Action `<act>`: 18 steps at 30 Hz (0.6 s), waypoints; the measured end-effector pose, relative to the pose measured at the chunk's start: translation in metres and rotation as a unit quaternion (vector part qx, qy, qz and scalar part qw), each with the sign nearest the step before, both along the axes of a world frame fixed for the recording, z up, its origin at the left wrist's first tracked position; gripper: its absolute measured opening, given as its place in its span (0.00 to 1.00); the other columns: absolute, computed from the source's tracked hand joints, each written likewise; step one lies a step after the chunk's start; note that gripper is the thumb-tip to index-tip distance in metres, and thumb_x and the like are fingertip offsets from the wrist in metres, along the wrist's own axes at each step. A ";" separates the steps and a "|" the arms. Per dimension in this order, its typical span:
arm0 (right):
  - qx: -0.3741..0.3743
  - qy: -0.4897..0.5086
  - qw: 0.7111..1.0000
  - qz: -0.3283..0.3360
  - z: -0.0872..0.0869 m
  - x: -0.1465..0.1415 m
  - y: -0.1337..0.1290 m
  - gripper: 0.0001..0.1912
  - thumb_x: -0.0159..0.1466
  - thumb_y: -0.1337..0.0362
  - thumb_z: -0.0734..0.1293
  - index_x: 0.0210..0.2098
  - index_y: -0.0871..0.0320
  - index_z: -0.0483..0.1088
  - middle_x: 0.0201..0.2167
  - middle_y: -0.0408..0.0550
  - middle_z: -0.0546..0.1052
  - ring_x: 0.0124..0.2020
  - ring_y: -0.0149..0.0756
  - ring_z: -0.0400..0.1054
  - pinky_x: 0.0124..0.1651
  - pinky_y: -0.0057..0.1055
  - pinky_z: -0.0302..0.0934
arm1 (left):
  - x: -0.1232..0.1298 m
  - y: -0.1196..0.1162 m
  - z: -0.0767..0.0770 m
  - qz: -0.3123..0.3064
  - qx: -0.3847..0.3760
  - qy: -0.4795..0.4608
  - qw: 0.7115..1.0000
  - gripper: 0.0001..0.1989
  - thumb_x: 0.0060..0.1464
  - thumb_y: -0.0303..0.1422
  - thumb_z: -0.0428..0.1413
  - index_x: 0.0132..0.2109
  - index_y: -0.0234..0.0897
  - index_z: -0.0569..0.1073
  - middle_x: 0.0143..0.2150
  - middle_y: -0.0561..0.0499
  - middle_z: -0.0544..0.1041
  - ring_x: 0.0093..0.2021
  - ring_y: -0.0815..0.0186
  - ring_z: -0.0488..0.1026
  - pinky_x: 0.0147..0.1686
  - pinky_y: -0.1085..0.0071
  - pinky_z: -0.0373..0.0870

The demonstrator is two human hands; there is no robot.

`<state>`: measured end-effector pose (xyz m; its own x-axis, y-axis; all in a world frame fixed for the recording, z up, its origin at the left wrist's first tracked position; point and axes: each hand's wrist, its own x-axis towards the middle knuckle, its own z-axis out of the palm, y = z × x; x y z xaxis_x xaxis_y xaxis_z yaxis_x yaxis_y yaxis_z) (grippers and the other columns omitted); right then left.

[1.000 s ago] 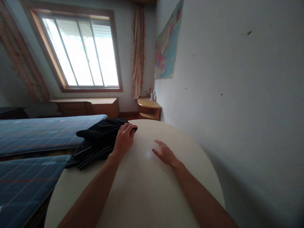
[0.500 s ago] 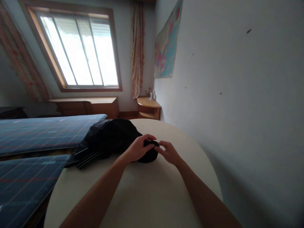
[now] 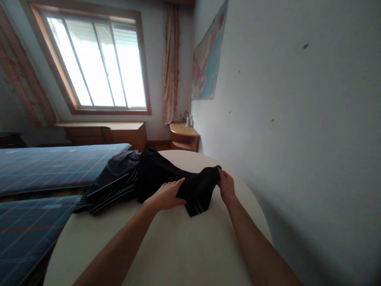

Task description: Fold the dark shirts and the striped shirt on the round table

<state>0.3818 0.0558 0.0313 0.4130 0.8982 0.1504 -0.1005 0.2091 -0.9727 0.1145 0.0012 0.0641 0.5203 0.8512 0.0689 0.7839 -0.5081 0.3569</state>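
Observation:
A black garment (image 3: 160,171) lies spread over the round table, its kind not clear from here. Thin white stripes run along its left part, and two short pale stripes mark its lower right end. My right hand (image 3: 226,186) pinches the garment's upper right corner, lifting it slightly. Against the near edge of the cloth rests my left hand (image 3: 166,195), with thumb and fingers apart and the black fabric between and under them. A dark grey, smoother portion (image 3: 122,162) of cloth shows at the far left.
The pale round table (image 3: 178,246) stands close to the white wall (image 3: 297,159) on the right. Two blue plaid mattresses (image 3: 59,165) lie to the left. Beyond are a wooden desk (image 3: 127,126), a corner shelf (image 3: 184,130) and a window (image 3: 98,63).
My right hand has moved right, away from my left, drawing out the bunched black end of the garment. My left hand has shifted slightly left and down, its fingers opening.

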 end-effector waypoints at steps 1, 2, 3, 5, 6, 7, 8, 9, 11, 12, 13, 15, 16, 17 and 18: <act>-0.018 -0.011 1.000 0.000 -0.005 0.004 0.003 0.23 0.55 0.43 0.68 0.34 0.57 0.73 0.23 0.43 0.75 0.23 0.35 0.67 0.25 0.30 0.60 | 0.002 0.002 -0.005 0.007 0.000 0.014 1.000 0.44 0.52 0.42 0.61 0.71 0.36 0.53 0.63 0.34 0.68 0.62 0.45 0.65 0.61 0.53 0.58; -0.032 -0.029 0.999 0.002 -0.009 0.007 0.006 0.23 0.55 0.44 0.68 0.37 0.57 0.74 0.25 0.45 0.77 0.26 0.37 0.70 0.27 0.31 0.63 | 0.004 0.003 -0.010 0.013 -0.001 0.029 0.999 0.42 0.52 0.41 0.61 0.70 0.35 0.54 0.62 0.34 0.68 0.60 0.44 0.67 0.60 0.53 0.60; -0.039 -0.056 0.998 0.005 -0.012 0.009 0.008 0.24 0.56 0.44 0.66 0.41 0.57 0.74 0.29 0.47 0.79 0.29 0.39 0.72 0.31 0.33 0.66 | 0.006 0.003 -0.015 0.017 -0.001 0.045 0.999 0.40 0.53 0.40 0.60 0.69 0.35 0.56 0.61 0.34 0.68 0.59 0.44 0.68 0.59 0.52 0.61; -0.026 -0.117 0.993 0.017 -0.015 0.012 0.010 0.26 0.60 0.46 0.61 0.48 0.57 0.72 0.37 0.50 0.81 0.39 0.43 0.75 0.40 0.36 0.69 | 0.009 0.004 -0.020 0.020 0.007 0.070 0.997 0.34 0.55 0.36 0.57 0.67 0.36 0.60 0.59 0.35 0.69 0.56 0.46 0.70 0.56 0.54 0.63; -0.009 -0.139 0.990 0.031 -0.015 0.012 0.010 0.28 0.62 0.46 0.58 0.52 0.57 0.71 0.41 0.50 0.81 0.43 0.43 0.74 0.45 0.37 0.68 | 0.010 0.004 -0.021 0.018 0.014 0.079 0.997 0.30 0.57 0.33 0.55 0.65 0.36 0.62 0.58 0.36 0.70 0.55 0.48 0.70 0.56 0.55 0.64; 0.011 -0.150 0.987 0.049 -0.014 0.011 0.009 0.29 0.63 0.47 0.56 0.55 0.56 0.69 0.44 0.50 0.80 0.46 0.42 0.74 0.49 0.37 0.67 | 0.011 0.004 -0.021 0.011 0.021 0.086 0.996 0.26 0.57 0.30 0.53 0.63 0.35 0.65 0.56 0.37 0.71 0.54 0.49 0.71 0.55 0.56 0.64; 0.026 -0.153 0.985 0.071 -0.012 0.011 0.008 0.29 0.64 0.47 0.54 0.56 0.56 0.68 0.46 0.50 0.80 0.49 0.42 0.73 0.52 0.37 0.66 | 0.011 0.003 -0.020 0.004 0.025 0.090 0.996 0.23 0.58 0.28 0.51 0.60 0.35 0.68 0.53 0.37 0.73 0.53 0.50 0.72 0.55 0.57 0.64; 0.035 -0.154 0.983 0.091 -0.011 0.009 0.007 0.29 0.65 0.47 0.54 0.57 0.56 0.68 0.46 0.50 0.80 0.49 0.41 0.73 0.54 0.37 0.65 | 0.012 0.002 -0.018 -0.007 0.024 0.089 0.996 0.20 0.57 0.26 0.50 0.57 0.34 0.70 0.51 0.38 0.74 0.52 0.51 0.72 0.55 0.58 0.64; 0.035 -0.171 0.979 0.107 -0.007 0.007 0.004 0.27 0.64 0.45 0.56 0.51 0.57 0.72 0.45 0.50 0.80 0.49 0.42 0.73 0.54 0.37 0.63 | 0.012 -0.002 -0.011 -0.035 0.003 0.068 0.997 0.15 0.57 0.26 0.50 0.51 0.36 0.73 0.48 0.40 0.77 0.50 0.52 0.74 0.53 0.60 0.66; 0.029 -0.186 0.977 0.101 -0.006 0.007 0.003 0.26 0.63 0.45 0.59 0.46 0.57 0.74 0.43 0.50 0.81 0.48 0.43 0.72 0.54 0.37 0.63 | 0.012 -0.004 -0.006 -0.053 -0.019 0.049 0.997 0.13 0.56 0.27 0.51 0.48 0.37 0.74 0.46 0.42 0.77 0.48 0.53 0.75 0.51 0.61 0.67; 0.022 -0.201 0.975 0.095 -0.005 0.006 0.002 0.24 0.61 0.44 0.61 0.41 0.57 0.75 0.40 0.49 0.81 0.46 0.44 0.72 0.53 0.37 0.63 | 0.012 -0.006 -0.001 -0.072 -0.054 0.026 0.996 0.12 0.56 0.28 0.52 0.46 0.38 0.75 0.44 0.44 0.78 0.46 0.54 0.75 0.48 0.63 0.68; 0.009 -0.208 0.974 0.085 -0.005 0.006 0.001 0.22 0.59 0.44 0.64 0.34 0.56 0.76 0.35 0.48 0.81 0.43 0.44 0.72 0.49 0.36 0.64 | 0.009 -0.008 0.009 -0.107 -0.155 -0.027 0.982 0.10 0.54 0.31 0.53 0.43 0.39 0.75 0.40 0.49 0.79 0.42 0.58 0.76 0.42 0.67 0.70; 0.003 -0.197 0.977 0.086 -0.006 0.006 0.001 0.21 0.58 0.45 0.65 0.33 0.56 0.75 0.33 0.47 0.81 0.41 0.43 0.72 0.46 0.35 0.65 | 0.006 -0.008 0.014 -0.114 -0.206 -0.061 0.970 0.10 0.54 0.32 0.54 0.43 0.38 0.75 0.38 0.51 0.79 0.40 0.60 0.76 0.40 0.69 0.70; -0.005 -0.181 0.980 0.088 -0.007 0.007 0.001 0.21 0.57 0.45 0.65 0.32 0.56 0.75 0.32 0.47 0.80 0.39 0.43 0.72 0.44 0.35 0.65 | 0.003 -0.006 0.017 -0.110 -0.246 -0.099 0.958 0.11 0.54 0.33 0.54 0.43 0.38 0.75 0.38 0.53 0.79 0.39 0.61 0.76 0.39 0.70 0.70; -0.013 -0.163 0.983 0.086 -0.009 0.008 0.002 0.21 0.57 0.45 0.65 0.32 0.57 0.75 0.30 0.46 0.80 0.37 0.42 0.72 0.41 0.34 0.66 | -0.001 -0.002 0.020 -0.097 -0.269 -0.138 0.948 0.12 0.54 0.35 0.54 0.44 0.37 0.75 0.38 0.53 0.79 0.38 0.62 0.75 0.39 0.71 0.70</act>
